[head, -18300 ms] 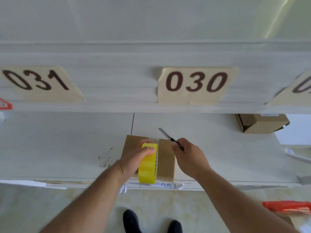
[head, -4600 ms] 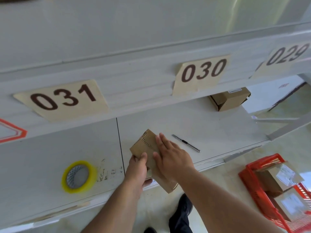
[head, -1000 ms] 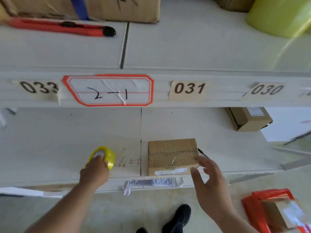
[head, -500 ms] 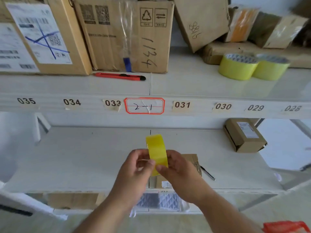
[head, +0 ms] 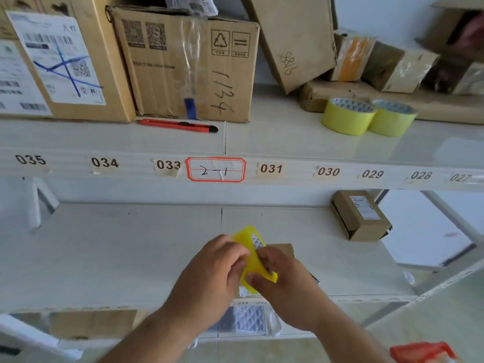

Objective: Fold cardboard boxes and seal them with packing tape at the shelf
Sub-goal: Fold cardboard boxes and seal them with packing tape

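Large brown cartons point(head: 188, 66) line the upper white shelf point(head: 288, 142) with two yellow rolls point(head: 366, 116) and a red knife point(head: 178, 125). Below, both hands hide most of a small cardboard box point(head: 281, 249). Left hand point(head: 209, 279) and right hand point(head: 285, 281) clamp the glossy yellow tape roll point(head: 252, 258) above it.

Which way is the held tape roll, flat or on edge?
On edge: the tape roll is lifted off the shelf, gripped by both hands, its core facing sideways.

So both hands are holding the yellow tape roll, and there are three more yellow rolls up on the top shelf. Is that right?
Not quite. The head view shows two spare rolls on the upper shelf, not three. The rest holds: the left hand and right hand both hold the yellow tape roll.
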`<act>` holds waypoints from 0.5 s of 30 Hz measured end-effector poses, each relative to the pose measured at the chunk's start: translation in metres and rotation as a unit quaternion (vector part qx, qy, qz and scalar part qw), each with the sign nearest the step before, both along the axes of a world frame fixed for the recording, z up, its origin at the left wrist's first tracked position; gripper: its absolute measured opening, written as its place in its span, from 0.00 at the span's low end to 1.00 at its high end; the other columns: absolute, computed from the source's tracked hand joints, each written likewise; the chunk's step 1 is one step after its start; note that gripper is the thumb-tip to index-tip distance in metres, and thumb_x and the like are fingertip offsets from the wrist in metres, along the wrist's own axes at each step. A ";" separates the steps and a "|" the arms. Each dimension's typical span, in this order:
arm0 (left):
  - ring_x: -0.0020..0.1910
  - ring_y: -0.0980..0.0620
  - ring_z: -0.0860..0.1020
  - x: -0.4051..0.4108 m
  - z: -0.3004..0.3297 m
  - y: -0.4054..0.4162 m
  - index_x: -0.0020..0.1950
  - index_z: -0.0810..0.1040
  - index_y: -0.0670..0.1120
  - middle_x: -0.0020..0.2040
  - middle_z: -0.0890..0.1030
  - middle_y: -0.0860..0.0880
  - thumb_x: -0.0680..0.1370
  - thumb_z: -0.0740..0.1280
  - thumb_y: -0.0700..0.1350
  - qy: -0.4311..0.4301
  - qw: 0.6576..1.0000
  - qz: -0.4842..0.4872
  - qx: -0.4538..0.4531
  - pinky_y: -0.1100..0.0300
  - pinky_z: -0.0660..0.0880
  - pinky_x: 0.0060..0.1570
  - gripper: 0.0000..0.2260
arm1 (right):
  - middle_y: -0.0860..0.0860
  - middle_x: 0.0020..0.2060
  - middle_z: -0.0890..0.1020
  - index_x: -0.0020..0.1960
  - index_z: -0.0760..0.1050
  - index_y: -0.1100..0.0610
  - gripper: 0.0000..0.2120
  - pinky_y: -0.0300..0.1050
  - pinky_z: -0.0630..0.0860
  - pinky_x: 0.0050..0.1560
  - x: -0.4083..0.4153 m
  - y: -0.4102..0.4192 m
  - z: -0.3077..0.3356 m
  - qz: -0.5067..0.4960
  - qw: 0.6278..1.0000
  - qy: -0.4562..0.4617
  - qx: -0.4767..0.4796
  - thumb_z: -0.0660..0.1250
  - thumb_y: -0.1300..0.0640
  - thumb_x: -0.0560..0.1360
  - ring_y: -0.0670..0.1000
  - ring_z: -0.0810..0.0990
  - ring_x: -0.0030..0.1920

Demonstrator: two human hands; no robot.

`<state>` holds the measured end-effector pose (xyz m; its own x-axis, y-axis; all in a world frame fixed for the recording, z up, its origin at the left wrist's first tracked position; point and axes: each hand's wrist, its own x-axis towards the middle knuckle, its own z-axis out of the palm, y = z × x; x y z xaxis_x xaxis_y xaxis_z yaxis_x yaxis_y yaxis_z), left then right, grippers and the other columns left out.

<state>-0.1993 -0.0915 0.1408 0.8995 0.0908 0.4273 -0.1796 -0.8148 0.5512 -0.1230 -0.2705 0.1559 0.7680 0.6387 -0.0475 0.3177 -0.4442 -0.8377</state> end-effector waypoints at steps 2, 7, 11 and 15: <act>0.48 0.62 0.74 -0.001 0.001 0.001 0.53 0.76 0.55 0.48 0.71 0.62 0.81 0.67 0.51 0.009 1.000 0.004 -0.022 0.66 0.73 0.46 0.02 | 0.49 0.44 0.82 0.52 0.79 0.48 0.04 0.51 0.78 0.52 0.000 -0.001 -0.001 0.002 1.000 0.003 0.000 0.71 0.53 0.78 0.51 0.81 0.47; 0.44 0.59 0.72 -0.005 0.002 0.005 0.49 0.74 0.57 0.44 0.71 0.61 0.81 0.65 0.54 0.026 0.998 0.035 0.042 0.65 0.69 0.40 0.03 | 0.51 0.43 0.81 0.52 0.77 0.48 0.06 0.56 0.78 0.49 0.000 -0.004 -0.002 0.007 0.999 -0.018 -0.030 0.70 0.49 0.76 0.54 0.79 0.45; 0.40 0.59 0.71 -0.009 -0.008 -0.008 0.45 0.71 0.56 0.40 0.71 0.60 0.82 0.63 0.49 0.053 0.996 0.071 -0.029 0.62 0.67 0.37 0.06 | 0.49 0.40 0.81 0.51 0.76 0.46 0.05 0.51 0.76 0.42 0.001 -0.006 -0.007 -0.013 0.996 -0.049 -0.068 0.68 0.48 0.76 0.49 0.77 0.38; 0.41 0.60 0.74 -0.014 -0.011 -0.025 0.46 0.70 0.55 0.40 0.74 0.60 0.84 0.60 0.48 0.089 0.989 0.056 -0.105 0.66 0.67 0.37 0.07 | 0.42 0.37 0.80 0.48 0.74 0.44 0.12 0.45 0.74 0.40 0.006 -0.011 -0.015 -0.047 0.993 -0.057 -0.093 0.66 0.36 0.74 0.45 0.77 0.38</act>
